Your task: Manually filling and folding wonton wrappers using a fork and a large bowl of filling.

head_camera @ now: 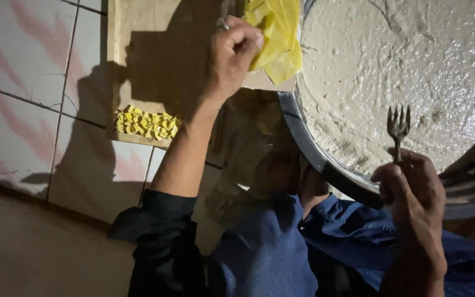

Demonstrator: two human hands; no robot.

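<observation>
Left hand (233, 52) fisted on yellow sheet (276, 33): limp, light, best pinched at an edge. Right hand (410, 184) held fork (398, 129) by its stiff handle over wet batter (402, 60).

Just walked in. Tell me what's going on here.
A person sits on the floor by a big metal basin full of wet grey paste. Their left hand grips a yellow cloth pressed against a wooden board that lies on the tiles. Their right hand holds a fork upright, prongs up, over the basin's near edge. A row of small yellow pieces sits on the board's near edge.
</observation>
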